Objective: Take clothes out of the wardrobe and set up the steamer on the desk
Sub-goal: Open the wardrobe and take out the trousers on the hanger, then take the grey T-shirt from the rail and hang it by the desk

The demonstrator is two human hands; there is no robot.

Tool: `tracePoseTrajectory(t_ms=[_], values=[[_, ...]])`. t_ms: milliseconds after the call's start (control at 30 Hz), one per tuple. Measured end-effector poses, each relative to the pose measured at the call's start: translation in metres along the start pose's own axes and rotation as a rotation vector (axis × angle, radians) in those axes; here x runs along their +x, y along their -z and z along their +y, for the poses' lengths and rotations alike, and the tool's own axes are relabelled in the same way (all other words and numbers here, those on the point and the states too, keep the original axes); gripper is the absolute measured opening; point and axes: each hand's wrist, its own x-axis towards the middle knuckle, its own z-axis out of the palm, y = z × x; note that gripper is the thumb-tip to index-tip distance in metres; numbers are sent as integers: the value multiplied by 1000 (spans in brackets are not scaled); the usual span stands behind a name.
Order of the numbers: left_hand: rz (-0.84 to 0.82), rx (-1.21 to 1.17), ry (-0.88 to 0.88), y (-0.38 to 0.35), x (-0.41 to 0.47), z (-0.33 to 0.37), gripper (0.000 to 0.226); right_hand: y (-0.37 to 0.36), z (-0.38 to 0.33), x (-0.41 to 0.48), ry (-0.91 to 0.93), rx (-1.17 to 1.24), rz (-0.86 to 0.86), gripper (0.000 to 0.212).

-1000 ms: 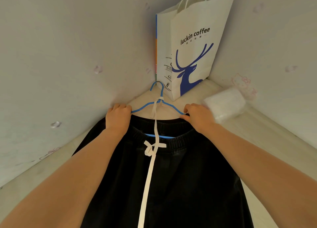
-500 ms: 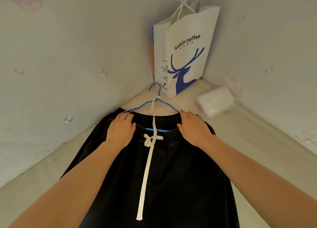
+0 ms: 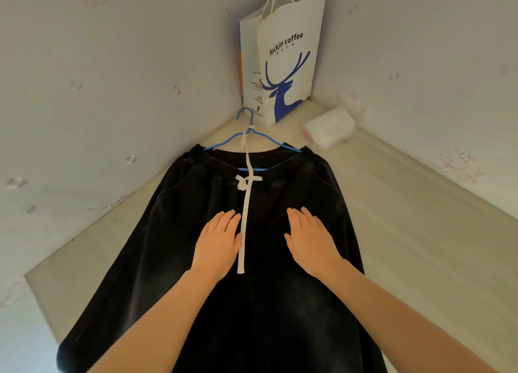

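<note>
Beyond the left hand (image 3: 217,243) and right hand (image 3: 311,243), two pale walls (image 3: 126,78) with faint pink prints meet over a light desk (image 3: 420,218). In that corner stands a white paper bag (image 3: 288,64), a white packet (image 3: 329,131) beside it.

We see black drawstring trousers (image 3: 168,221) lying flat mid-frame on the pale desk (image 3: 392,218), waistband on a blue hanger (image 3: 227,140).

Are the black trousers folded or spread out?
Spread out: the black trousers lie flat on the desk, on a blue hanger, left hand and right hand flat on them.
</note>
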Motion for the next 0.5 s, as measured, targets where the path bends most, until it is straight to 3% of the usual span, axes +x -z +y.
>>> tracePoseTrajectory(t_ms=[233,500], values=[[-76,46,-80,-13,-99,9,55,-32,-44,-96,-105,21,-63,62],[15,63,-209,-2,-209,7,54,-68,-113,-213,-241,20,-29,61]])
